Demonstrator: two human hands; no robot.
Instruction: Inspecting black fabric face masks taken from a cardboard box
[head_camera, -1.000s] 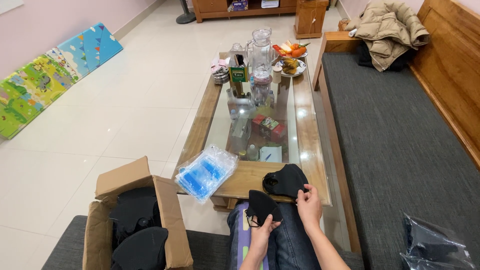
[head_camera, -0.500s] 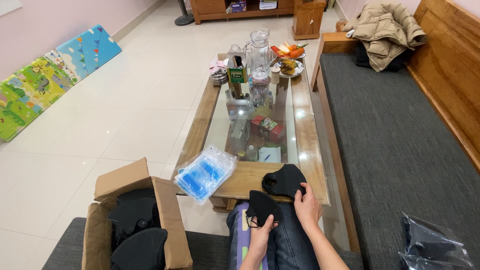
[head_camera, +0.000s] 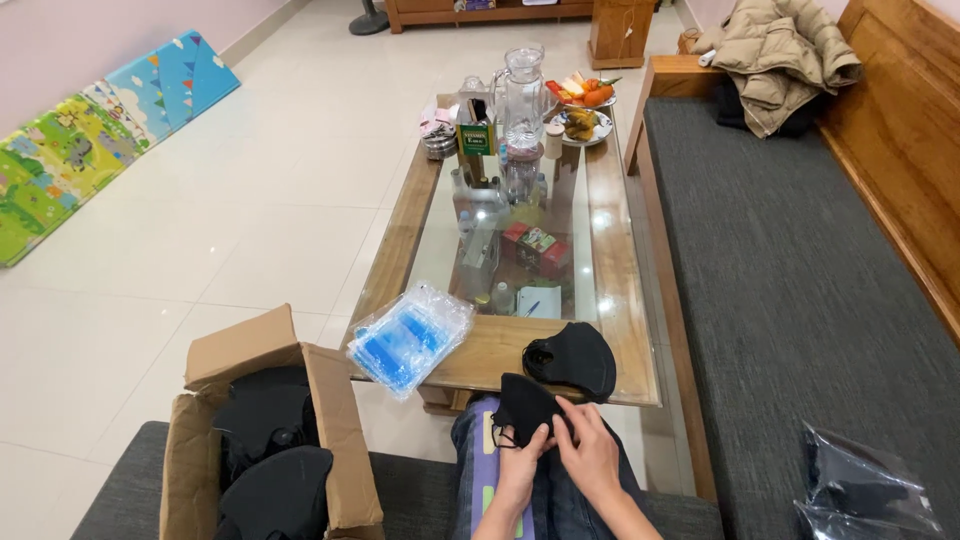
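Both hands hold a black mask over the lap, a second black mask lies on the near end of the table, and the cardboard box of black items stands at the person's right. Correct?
Not quite. The head view shows the cardboard box at the person's left. The rest holds: left hand and right hand hold a black mask, and a second black mask lies on the table.

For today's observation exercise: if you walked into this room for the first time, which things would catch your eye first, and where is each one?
Probably the two hands, left hand and right hand, both gripping a folded black mask over the lap at the bottom centre. Just beyond lies a second black mask on the near edge of the glass-topped table, with a clear packet of blue items at its left corner. An open cardboard box of black pieces stands at lower left.
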